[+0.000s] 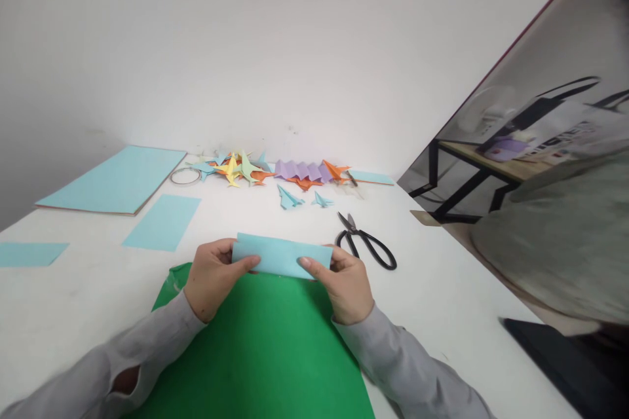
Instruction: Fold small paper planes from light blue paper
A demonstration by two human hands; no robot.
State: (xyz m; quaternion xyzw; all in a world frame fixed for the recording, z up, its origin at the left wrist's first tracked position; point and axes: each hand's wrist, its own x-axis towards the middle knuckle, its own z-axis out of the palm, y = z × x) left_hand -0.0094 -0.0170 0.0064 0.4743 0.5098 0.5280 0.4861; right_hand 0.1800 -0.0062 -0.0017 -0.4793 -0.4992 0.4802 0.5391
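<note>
A light blue strip of paper (281, 254) is held level between my two hands, above the far edge of a green sheet (265, 347). My left hand (215, 273) pinches its left end, thumb on the near face and fingers behind. At the right end, my right hand (345, 280) grips it the same way. Whether the strip is folded double is hard to make out. Black-handled scissors (366, 240) lie partly spread on the table, just beyond my right hand. Two small blue folded paper pieces (289, 198) rest farther back.
Colourful folded paper figures (240, 169) and a purple pleated paper (303, 171) line the wall. A blue paper stack (115, 178), a ring of wire (185, 175) and a cut blue rectangle (163, 222) are at left. Right of the table is a dark-framed bench (474, 157).
</note>
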